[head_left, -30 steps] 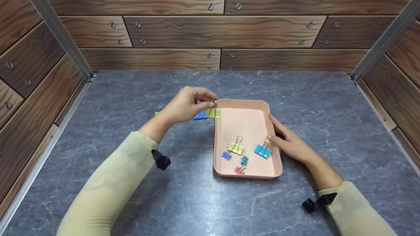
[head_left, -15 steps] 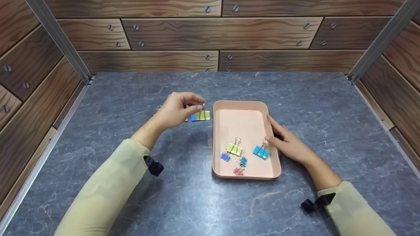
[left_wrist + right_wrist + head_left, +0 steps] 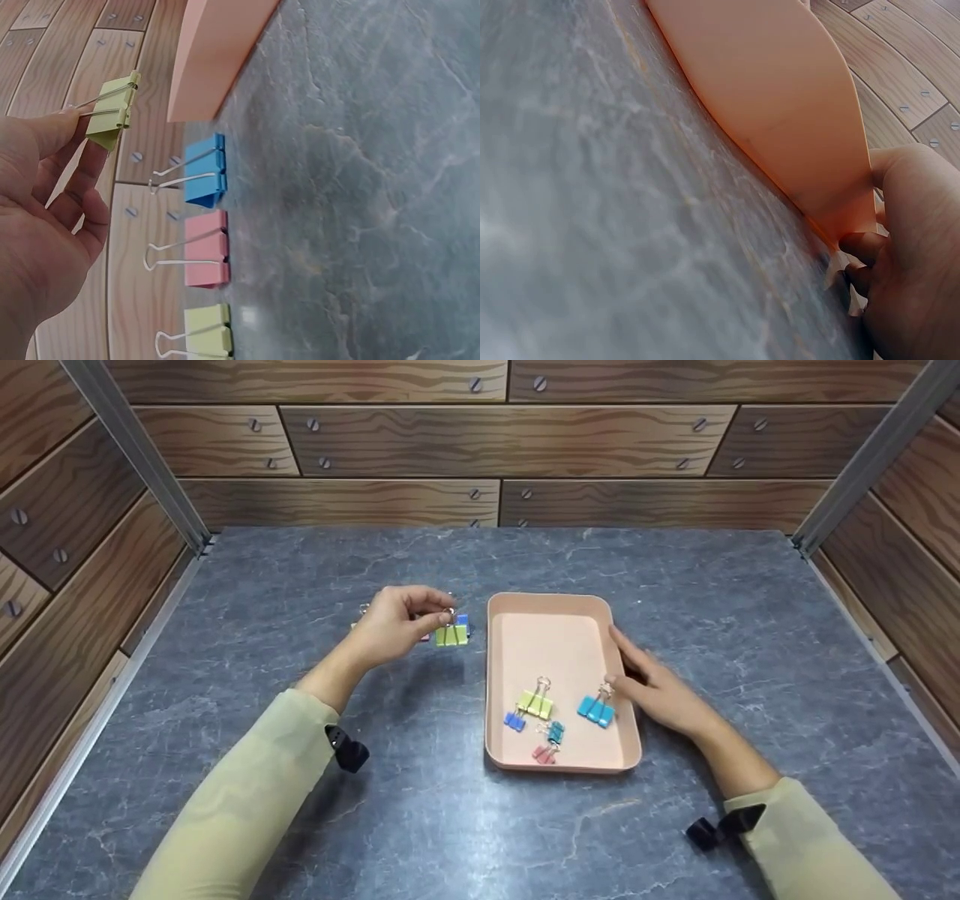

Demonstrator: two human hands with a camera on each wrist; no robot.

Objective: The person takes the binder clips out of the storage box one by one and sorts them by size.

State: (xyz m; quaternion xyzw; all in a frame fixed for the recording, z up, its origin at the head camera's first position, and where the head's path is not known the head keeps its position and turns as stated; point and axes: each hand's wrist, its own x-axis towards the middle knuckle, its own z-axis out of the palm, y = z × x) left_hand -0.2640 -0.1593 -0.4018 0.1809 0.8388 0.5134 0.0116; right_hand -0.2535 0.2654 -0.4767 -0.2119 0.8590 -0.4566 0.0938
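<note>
My left hand (image 3: 394, 624) pinches a yellow-green binder clip (image 3: 451, 635) by its wire handles, left of the pink tray (image 3: 561, 769). In the left wrist view that clip (image 3: 111, 112) is held above the tabletop. Behind it a blue binder clip (image 3: 205, 171), a pink binder clip (image 3: 206, 249) and another yellow-green binder clip (image 3: 208, 330) stand in a row; the left hand partly hides this row in the head view. My right hand (image 3: 660, 690) grips the tray's right wall, thumb over the rim and fingers outside. In the right wrist view its fingers (image 3: 862, 246) touch the wall.
Inside the tray lie a large light-blue binder clip (image 3: 596, 710), a yellow-green one (image 3: 535, 705), and small blue (image 3: 514, 721), teal (image 3: 556, 732) and pink (image 3: 544, 754) ones. The marbled grey tabletop (image 3: 420, 825) is bounded by wood-patterned walls (image 3: 390, 439).
My left hand has moved left and slightly nearer, carrying the yellow-green binder clip from over the tray's left rim to beside the tray. The right hand keeps its hold on the tray.
</note>
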